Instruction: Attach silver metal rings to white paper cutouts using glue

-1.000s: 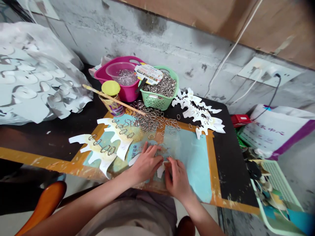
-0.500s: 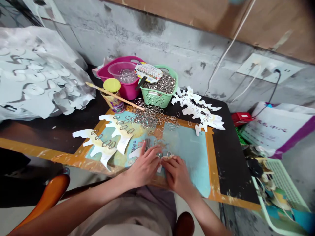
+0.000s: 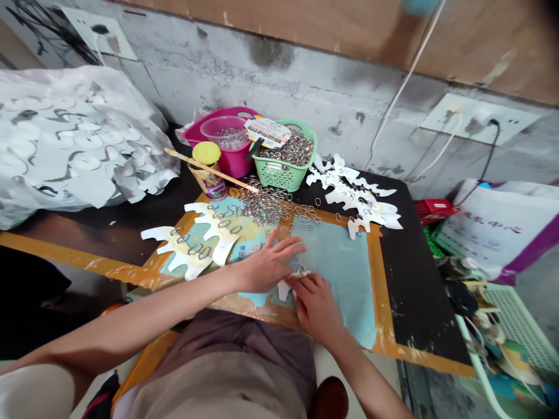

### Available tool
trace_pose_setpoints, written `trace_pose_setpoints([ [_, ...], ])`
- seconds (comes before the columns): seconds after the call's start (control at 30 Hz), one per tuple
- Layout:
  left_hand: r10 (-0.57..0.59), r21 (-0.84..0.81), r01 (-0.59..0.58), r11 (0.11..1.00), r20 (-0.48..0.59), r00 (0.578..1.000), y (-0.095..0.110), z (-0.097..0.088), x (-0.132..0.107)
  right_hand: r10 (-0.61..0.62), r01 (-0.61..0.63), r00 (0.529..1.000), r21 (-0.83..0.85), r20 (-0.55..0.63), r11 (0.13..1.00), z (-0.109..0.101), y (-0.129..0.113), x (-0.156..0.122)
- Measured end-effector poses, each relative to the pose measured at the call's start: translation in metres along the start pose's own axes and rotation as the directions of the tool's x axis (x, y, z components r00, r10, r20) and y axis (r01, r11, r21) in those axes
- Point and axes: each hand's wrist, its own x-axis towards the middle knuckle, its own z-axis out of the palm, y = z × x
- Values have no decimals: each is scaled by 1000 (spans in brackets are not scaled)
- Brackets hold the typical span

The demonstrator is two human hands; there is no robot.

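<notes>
My left hand (image 3: 273, 265) hovers over the blue mat (image 3: 345, 250) with its fingers stretched out and nothing visible in them. Close beside it, my right hand (image 3: 317, 299) has its fingers closed on the edge of a white cut-out strip (image 3: 283, 290), mostly covered by the hands. A metal oval ring (image 3: 301, 270) stands up at the right fingertips. Beyond the left hand spreads a pile of loose metal rings (image 3: 264, 205). To the left lie white toothed cut-outs with rings on them, one nearer (image 3: 174, 247) and one farther (image 3: 222, 235).
A green basket of rings (image 3: 279, 171) and a magenta tub (image 3: 238, 160) stand at the back. A stick (image 3: 236, 183) rests across a yellow-lidded cup (image 3: 212, 180). More cut-outs (image 3: 362, 203) are heaped at right; a plastic bag of white pieces (image 3: 78, 151) fills the left.
My left hand has left the white strip and moved up toward the ring pile, its fingers spreading. The right hand stays at the strip. The view has shifted slightly.
</notes>
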Motion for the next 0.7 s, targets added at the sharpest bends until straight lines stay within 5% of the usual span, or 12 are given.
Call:
trace_pose_setpoints([
  [0.13, 14, 162, 14, 987, -169, 985, 22, 26, -26, 4, -4, 1000, 10, 0, 1000, -2, -1, -1],
  [0.23, -118, 73, 144, 987, -284, 952, 32, 36, -44, -44, 44, 999, -6, 4, 999, -4, 0, -2],
  [0.33, -239, -89, 224, 970, -229, 943, 28, 28, -49, -64, 64, 998, -3, 2, 998, -4, 1, -2],
  [0.53, -13, -87, 0, 996, -148, 989, 3, 12, -31, -60, 61, 998, -17, 2, 998, -1, 2, -3],
  [0.7, -11, -170, -15, 985, -149, 989, -2, 18, -28, -38, 38, 999, -17, -16, 999, 1, 1, -3],
])
